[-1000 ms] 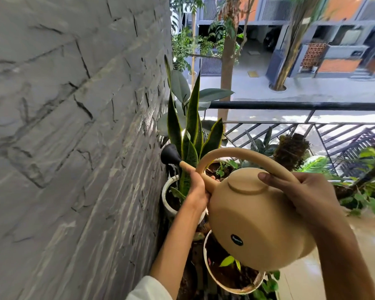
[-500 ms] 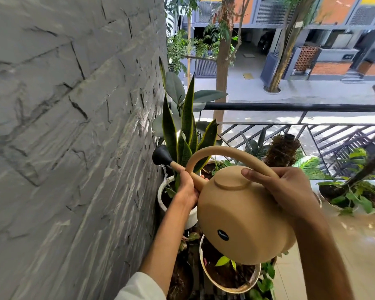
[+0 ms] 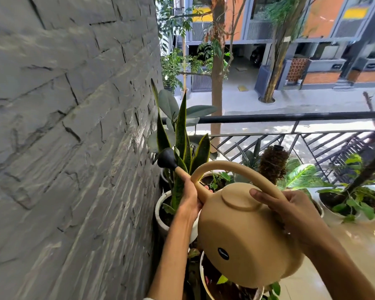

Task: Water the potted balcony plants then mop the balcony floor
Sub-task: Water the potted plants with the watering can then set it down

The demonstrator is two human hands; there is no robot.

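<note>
A tan round watering can [image 3: 245,239] is tipped forward to the left, its black rose head [image 3: 166,158] beside the snake plant [image 3: 182,146] in a white pot [image 3: 160,215]. My left hand [image 3: 189,199] grips the spout near its base. My right hand [image 3: 294,213] holds the arched handle at the can's back. A second white pot [image 3: 202,276] with dark soil sits under the can, partly hidden by it.
A grey stone wall [image 3: 63,148] runs close along the left. A black railing [image 3: 290,118] closes the far side. More potted plants [image 3: 353,198] stand along the railing at right. Glossy cream floor tiles [image 3: 355,245] show at lower right.
The view has tilted up slightly and the can sits a little lower and rightward in frame. Both hands keep the same grip on spout and handle.
</note>
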